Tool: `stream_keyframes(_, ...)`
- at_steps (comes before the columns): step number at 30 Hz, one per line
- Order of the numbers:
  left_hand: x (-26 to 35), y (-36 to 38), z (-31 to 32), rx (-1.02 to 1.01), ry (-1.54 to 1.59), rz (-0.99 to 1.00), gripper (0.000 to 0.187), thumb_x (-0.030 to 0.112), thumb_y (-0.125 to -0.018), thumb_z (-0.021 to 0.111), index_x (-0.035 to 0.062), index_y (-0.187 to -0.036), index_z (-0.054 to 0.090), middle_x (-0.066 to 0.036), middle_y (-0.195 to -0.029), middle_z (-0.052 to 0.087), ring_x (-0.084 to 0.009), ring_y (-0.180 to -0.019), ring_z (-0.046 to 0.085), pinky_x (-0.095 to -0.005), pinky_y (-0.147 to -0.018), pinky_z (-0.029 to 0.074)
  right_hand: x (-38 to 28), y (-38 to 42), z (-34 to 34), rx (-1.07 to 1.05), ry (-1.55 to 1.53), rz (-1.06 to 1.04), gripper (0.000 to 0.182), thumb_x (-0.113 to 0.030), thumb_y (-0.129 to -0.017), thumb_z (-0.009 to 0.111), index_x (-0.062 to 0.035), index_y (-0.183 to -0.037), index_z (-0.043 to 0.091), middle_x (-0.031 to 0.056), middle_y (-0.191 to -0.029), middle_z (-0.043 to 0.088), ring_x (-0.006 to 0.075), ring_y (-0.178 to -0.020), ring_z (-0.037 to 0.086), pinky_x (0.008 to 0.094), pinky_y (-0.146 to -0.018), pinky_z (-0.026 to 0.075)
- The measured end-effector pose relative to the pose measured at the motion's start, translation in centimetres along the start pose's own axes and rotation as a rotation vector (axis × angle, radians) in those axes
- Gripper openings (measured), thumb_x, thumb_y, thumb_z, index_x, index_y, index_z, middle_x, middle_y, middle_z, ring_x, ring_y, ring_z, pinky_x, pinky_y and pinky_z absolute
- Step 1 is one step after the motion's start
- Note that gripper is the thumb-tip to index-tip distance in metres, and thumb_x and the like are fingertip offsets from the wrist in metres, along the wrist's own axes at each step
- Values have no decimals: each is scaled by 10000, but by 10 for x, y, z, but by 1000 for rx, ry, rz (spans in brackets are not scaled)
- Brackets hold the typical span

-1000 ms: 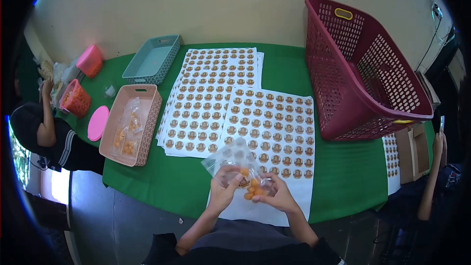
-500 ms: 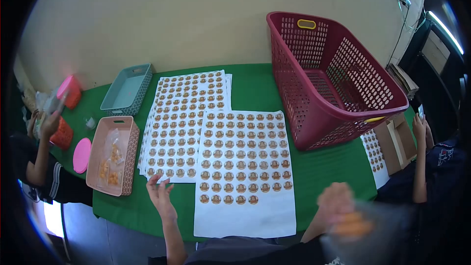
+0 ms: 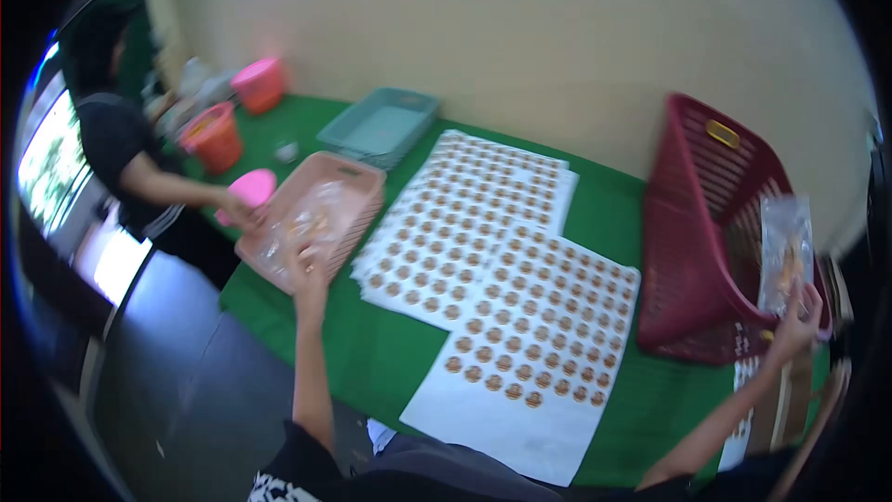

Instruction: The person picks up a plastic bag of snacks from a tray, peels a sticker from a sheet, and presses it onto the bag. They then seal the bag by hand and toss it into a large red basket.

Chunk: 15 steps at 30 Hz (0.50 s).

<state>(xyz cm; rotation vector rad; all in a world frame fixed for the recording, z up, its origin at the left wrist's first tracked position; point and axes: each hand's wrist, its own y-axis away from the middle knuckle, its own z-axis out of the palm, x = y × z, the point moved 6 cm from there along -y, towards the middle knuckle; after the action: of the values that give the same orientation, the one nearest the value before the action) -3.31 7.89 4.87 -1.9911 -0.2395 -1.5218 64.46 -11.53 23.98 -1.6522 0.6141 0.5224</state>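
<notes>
My right hand [image 3: 799,323] grips the lower end of a clear plastic bag [image 3: 785,237] with orange snack pieces inside, holding it up at the near rim of the maroon basket [image 3: 692,251]. My left hand [image 3: 307,268] is over the near right part of the peach tray [image 3: 346,214], its fingers stretched out beside the clear snack bags [image 3: 311,221] lying there. At the tray's left edge is another person's hand [image 3: 243,211]. Sheets of round brown stickers [image 3: 548,316] lie between my hands on the green cloth.
Behind the peach tray stands a teal tray [image 3: 383,125]. An orange tub [image 3: 214,138], a pink-lidded tub [image 3: 258,85] and a loose pink lid [image 3: 251,188] are at the left, by a person in dark clothes [image 3: 130,149]. A cardboard box [image 3: 792,400] is at the right.
My view has turned left. My left hand has moved left to the peach tray; my right hand has raised its snack bag to the maroon basket. The person at left now reaches to the tray.
</notes>
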Motion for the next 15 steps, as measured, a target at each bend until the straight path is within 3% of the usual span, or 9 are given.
stream_keyframes(1,-6,-6,-6,29,-33,35,357,98,-768,509,22,-1095,387,-103,-1028,435,-180,-878,459,-288,-744,396,5,-4,8,-84,46,-99,249,-219,-764,585,-15,-906,568,65,-871,567,147,-804,510,261,-748,394)
stream_keyframes(2,-3,-10,-11,42,-22,22,325,70,-759,512,21,-1063,407,-95,-1005,445,-158,-807,483,-267,-679,419,-25,9,11,-139,385,41,285,-259,-786,548,-13,-930,564,56,-888,569,148,-808,513,261,-759,386)
stream_keyframes(3,-10,-16,-18,74,-114,95,293,50,-756,498,22,-1037,420,-86,-979,454,-134,-752,485,-242,-617,427,-6,3,20,-270,240,-96,304,-284,-803,517,-24,-953,566,67,-931,570,152,-828,522,261,-756,389)
stream_keyframes(4,-4,-18,-22,41,-71,53,297,49,-722,514,23,-1009,439,-107,-973,466,-192,-793,495,-293,-688,426,14,0,25,-334,169,48,306,-283,-805,515,-38,-982,564,80,-951,568,158,-858,524,264,-768,388)
stream_keyframes(5,-14,-24,-36,66,-87,43,297,49,-722,514,23,-1009,439,-107,-973,466,-192,-793,495,-293,-688,426,26,-4,25,-364,215,41,332,-292,-815,499,-32,-1013,555,84,-974,565,164,-876,521,264,-783,388)
stream_keyframes(7,-34,-34,-37,-93,-656,373,335,56,-676,536,20,-1000,455,-141,-998,469,-278,-887,476,-360,-775,392,33,-1,25,-444,211,49,359,-303,-819,486,-16,-1025,548,89,-990,560,164,-903,510,262,-805,378)
stream_keyframes(8,-50,-39,-39,-172,-577,199,407,110,-633,571,37,-1019,466,-171,-1054,450,-344,-991,415,-391,-862,329,27,1,25,-455,212,46,359,-303,-819,486,-16,-1025,548,89,-990,560,164,-903,510,262,-805,378)
stream_keyframes(11,-74,-47,-37,-312,-781,128,502,175,-620,593,83,-1092,451,-191,-1153,392,-340,-1080,358,-434,-911,284,22,10,19,-475,228,94,371,-306,-823,474,-3,-1025,545,99,-1002,556,167,-925,500,261,-826,362)
stream_keyframes(15,-91,-65,-21,-499,-1009,214,595,219,-595,618,135,-1151,425,-217,-1227,312,-334,-1154,283,-499,-946,205,-12,23,11,-435,285,-86,296,-253,-827,471,-27,-995,563,88,-976,568,163,-906,503,266,-825,355)
